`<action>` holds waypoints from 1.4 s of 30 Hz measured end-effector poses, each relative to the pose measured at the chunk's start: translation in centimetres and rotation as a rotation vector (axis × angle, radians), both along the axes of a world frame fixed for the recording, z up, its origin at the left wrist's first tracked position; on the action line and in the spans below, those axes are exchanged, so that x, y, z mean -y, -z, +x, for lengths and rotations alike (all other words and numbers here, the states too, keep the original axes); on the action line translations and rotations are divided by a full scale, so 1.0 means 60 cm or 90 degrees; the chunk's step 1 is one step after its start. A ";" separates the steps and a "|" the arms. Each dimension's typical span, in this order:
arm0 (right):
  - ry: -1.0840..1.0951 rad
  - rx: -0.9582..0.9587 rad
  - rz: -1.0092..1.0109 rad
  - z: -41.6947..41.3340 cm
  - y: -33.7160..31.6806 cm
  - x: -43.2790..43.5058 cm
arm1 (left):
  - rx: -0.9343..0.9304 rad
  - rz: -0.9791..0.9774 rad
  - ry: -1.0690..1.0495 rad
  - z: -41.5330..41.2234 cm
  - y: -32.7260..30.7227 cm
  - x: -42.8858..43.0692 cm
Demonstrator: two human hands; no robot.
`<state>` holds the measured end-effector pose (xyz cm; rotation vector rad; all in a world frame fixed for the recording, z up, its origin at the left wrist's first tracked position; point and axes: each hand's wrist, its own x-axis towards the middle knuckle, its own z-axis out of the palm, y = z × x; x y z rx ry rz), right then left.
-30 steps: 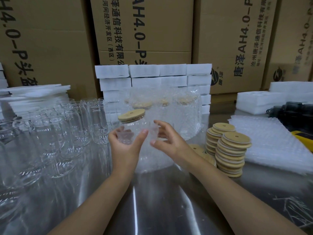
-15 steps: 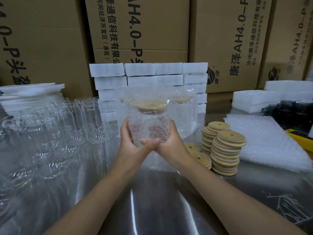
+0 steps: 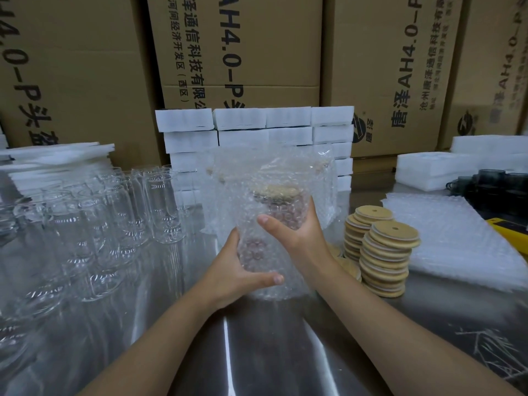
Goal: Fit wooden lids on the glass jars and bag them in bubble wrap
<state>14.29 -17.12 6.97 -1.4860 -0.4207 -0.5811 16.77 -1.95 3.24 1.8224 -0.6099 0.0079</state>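
Done: lidded jar (image 3: 280,210) is sheathed in bubble bag (image 3: 288,167), held over desk (image 3: 271,352)
Grip: bag is clasped by left grip (image 3: 237,270) and right grip (image 3: 297,230)
Left: many bare jars (image 3: 120,212), stacked lids (image 3: 385,252)

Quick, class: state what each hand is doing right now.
Left hand: grips the bagged jar near its base.
Right hand: grips the same jar higher up.

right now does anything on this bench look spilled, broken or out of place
Nothing broken or spilled. The front stack of wooden lids is ragged, its discs offset, and a few loose lids lie at its foot.
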 end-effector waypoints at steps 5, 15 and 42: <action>-0.025 -0.025 -0.045 -0.005 -0.004 0.001 | 0.048 -0.002 -0.084 -0.003 -0.001 0.003; 0.093 -0.068 -0.271 -0.010 0.016 -0.022 | 0.140 -0.161 -0.175 -0.006 -0.012 0.015; 0.354 -0.121 -0.465 0.095 -0.027 -0.014 | 0.012 0.219 -0.318 0.024 0.002 0.001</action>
